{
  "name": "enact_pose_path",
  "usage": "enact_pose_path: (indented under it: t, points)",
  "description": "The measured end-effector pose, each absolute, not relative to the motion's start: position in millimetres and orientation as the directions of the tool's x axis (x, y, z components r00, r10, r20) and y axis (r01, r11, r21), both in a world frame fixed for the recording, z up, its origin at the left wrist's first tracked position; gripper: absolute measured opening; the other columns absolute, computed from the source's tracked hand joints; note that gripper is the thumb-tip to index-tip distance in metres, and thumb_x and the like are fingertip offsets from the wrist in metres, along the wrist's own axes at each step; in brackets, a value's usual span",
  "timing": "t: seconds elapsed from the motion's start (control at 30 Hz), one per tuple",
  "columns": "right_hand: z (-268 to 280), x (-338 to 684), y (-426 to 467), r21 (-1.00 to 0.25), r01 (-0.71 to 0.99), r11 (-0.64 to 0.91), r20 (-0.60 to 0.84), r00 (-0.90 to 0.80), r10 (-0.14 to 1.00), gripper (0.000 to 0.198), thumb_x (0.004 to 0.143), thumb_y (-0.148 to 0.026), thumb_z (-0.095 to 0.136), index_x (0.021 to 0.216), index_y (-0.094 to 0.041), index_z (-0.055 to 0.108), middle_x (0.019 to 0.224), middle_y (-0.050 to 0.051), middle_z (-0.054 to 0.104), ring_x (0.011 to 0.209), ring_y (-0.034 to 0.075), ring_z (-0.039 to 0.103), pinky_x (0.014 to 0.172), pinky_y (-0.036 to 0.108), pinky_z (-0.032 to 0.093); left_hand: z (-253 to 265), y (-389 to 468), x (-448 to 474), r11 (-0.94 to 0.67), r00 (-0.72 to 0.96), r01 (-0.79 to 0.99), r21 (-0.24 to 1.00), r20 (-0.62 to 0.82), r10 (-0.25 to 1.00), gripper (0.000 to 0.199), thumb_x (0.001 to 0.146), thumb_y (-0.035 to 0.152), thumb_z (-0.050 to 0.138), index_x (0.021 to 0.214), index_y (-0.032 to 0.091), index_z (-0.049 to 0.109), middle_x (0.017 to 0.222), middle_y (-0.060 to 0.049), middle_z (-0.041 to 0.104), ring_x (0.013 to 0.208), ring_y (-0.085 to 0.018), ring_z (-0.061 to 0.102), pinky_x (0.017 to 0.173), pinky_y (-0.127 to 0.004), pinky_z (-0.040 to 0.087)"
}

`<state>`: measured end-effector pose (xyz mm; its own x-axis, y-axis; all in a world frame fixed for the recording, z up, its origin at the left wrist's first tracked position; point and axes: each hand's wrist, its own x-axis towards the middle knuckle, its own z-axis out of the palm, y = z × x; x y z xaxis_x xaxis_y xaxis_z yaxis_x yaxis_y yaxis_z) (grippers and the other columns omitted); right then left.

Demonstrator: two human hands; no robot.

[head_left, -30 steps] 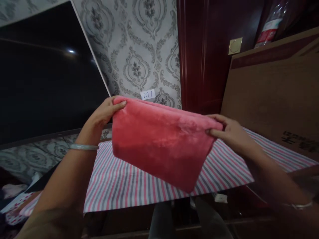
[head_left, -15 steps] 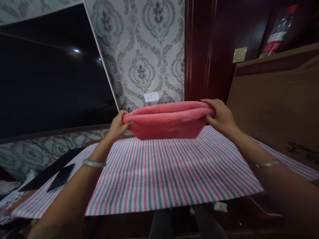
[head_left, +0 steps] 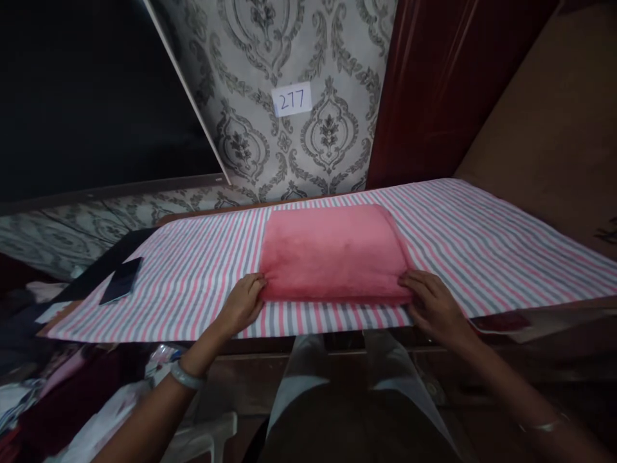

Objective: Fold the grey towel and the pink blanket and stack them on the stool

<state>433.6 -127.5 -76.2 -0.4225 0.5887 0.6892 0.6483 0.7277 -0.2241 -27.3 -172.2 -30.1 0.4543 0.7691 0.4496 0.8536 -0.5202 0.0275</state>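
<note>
A folded pink plush cloth [head_left: 332,251] lies flat on the striped tablecloth [head_left: 193,276], its long side facing me. My left hand [head_left: 245,299] pinches its near left corner, fingers closed on the edge. At the near right corner, my right hand [head_left: 429,299] grips the cloth the same way, thumb hidden below. Small creases run inward from both grips.
A dark phone [head_left: 122,280] rests on the tablecloth's left part. Behind the table are a large black screen [head_left: 96,96], patterned wallpaper and a label reading 277 [head_left: 292,99]. A cardboard box [head_left: 554,128] stands on the right. Clothes and a white stool [head_left: 207,437] are below left.
The pink cloth came down from the air onto the striped tablecloth and now lies flat. Both hands moved lower and nearer, still holding it. My view tilted downward.
</note>
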Motion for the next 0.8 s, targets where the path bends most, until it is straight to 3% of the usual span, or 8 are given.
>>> enact_pose_path:
  t: [0.13,0.23,0.37,0.47,0.63,0.8]
  points:
    - [-51,433,-136,-0.274,0.674,0.686,0.698,-0.352,0.624,0.054,0.092,-0.031,0.054,0.145,-0.024,0.046,0.133,0.013,0.059,0.125,0.031,0.054,0.106,0.052,0.044,-9,-186,-25,-0.505,0.395,0.853,0.136,0.464,0.792,0.046,0.088,0.032,0.054,0.132,0.018,0.051,0.131,-0.015,0.058,0.126,-0.03,0.054,0.106,-0.049,0.046]
    - [-24,412,-128,-0.299,0.725,0.62,0.654,-0.317,0.687,0.061,0.096,-0.04,0.047,0.154,-0.024,0.035,0.147,0.014,0.05,0.136,0.032,0.045,0.113,0.054,0.037,16,-174,-3,-0.46,0.348,0.876,0.146,0.469,0.812,0.062,0.093,0.042,0.048,0.149,0.018,0.036,0.151,-0.017,0.045,0.142,-0.031,0.041,0.117,-0.051,0.034]
    - [14,362,-86,-0.229,0.779,0.583,0.502,-0.419,0.757,0.066,0.098,-0.053,0.041,0.156,-0.023,0.033,0.162,0.013,0.031,0.15,0.035,0.023,0.117,0.059,0.023,45,-126,47,-0.373,0.308,0.919,0.126,0.361,0.88,0.074,0.096,0.056,0.041,0.157,0.018,0.025,0.166,-0.016,0.023,0.154,-0.031,0.017,0.124,-0.052,0.018]
    - [26,330,-51,-0.173,0.838,0.517,0.417,-0.413,0.81,0.067,0.098,-0.057,0.038,0.155,-0.022,0.036,0.164,0.014,0.027,0.151,0.037,0.018,0.117,0.063,0.017,47,-91,76,-0.291,0.257,0.952,0.099,0.263,0.93,0.079,0.095,0.062,0.04,0.158,0.017,0.024,0.166,-0.019,0.019,0.154,-0.034,0.011,0.123,-0.056,0.01]
    - [-6,314,-31,-0.173,0.898,0.404,0.332,-0.333,0.883,0.065,0.099,-0.057,0.036,0.154,-0.023,0.039,0.162,0.014,0.031,0.15,0.037,0.022,0.116,0.063,0.018,8,-77,89,-0.127,0.115,0.99,0.053,0.195,0.974,0.08,0.094,0.064,0.041,0.157,0.017,0.028,0.164,-0.021,0.023,0.154,-0.038,0.013,0.12,-0.063,0.011]
    - [-36,315,-38,-0.168,0.915,0.368,0.335,-0.298,0.894,0.064,0.099,-0.055,0.037,0.154,-0.022,0.039,0.163,0.014,0.03,0.151,0.035,0.023,0.118,0.06,0.016,-17,-83,87,-0.101,0.098,0.995,0.003,0.225,0.969,0.077,0.095,0.062,0.041,0.157,0.02,0.029,0.165,-0.02,0.021,0.154,-0.037,0.014,0.119,-0.064,0.014]
